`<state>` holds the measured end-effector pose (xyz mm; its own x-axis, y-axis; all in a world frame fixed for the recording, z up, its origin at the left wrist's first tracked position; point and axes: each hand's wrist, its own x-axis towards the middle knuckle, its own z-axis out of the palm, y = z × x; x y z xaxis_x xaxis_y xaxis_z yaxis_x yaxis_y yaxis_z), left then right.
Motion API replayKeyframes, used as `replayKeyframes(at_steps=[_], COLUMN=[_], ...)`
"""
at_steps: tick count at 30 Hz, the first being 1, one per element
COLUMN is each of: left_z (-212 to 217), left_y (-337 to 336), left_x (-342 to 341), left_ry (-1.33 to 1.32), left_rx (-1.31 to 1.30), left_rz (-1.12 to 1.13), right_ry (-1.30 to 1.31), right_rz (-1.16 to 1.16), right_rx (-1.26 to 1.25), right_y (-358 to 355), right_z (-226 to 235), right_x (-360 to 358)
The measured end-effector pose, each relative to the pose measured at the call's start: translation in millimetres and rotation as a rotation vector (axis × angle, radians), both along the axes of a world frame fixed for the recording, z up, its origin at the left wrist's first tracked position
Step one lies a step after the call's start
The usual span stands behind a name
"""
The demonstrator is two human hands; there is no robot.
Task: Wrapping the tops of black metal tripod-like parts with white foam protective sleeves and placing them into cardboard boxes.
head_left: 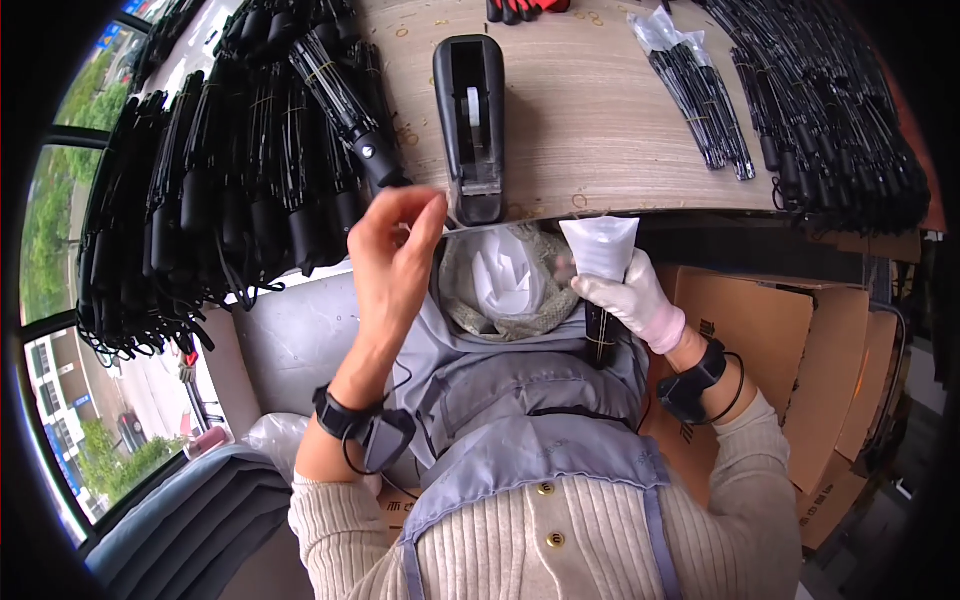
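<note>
My bare left hand [390,260] is raised at the table's near edge, thumb and forefinger pinched together beside the front end of a black tape dispenser [470,130]. Whatever lies between those fingertips is too small to make out. In a white glove, my right hand [635,300] grips a bundle of black umbrella ribs [602,335] over my lap. A white plastic sleeve [602,245] covers the bundle's upper end, flaring at the top. Between my hands, a grey-green fabric-rimmed holder [460,290] with white plastic sleeves [505,270] inside rests on my lap.
Folded black umbrella frames [250,170] are piled on the left, one lying across them toward the dispenser. More frames [820,110] fill the far right, near a plastic-capped bundle [700,100]. Cardboard boxes [745,330] stand to my right. Rubber bands dot the wooden table [590,120].
</note>
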<state>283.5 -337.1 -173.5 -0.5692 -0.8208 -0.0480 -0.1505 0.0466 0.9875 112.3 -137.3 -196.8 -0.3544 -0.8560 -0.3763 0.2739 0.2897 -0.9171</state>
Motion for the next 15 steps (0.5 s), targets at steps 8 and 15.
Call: replayKeyframes(at_steps=[8, 15], left_z=[10.7, -9.1], left_y=[-31.2, 65.7], left_x=[-46.2, 50.6], left_ry=[-0.116, 0.003], left_rx=[0.092, 0.427], left_rz=[-0.204, -0.381], right_ry=[0.05, -0.267], right_rz=[0.543, 1.081], right_rx=[0.127, 0.368], right_y=[-66.3, -107.6], right_z=[19.5, 25.1], right_x=[9.8, 2.5])
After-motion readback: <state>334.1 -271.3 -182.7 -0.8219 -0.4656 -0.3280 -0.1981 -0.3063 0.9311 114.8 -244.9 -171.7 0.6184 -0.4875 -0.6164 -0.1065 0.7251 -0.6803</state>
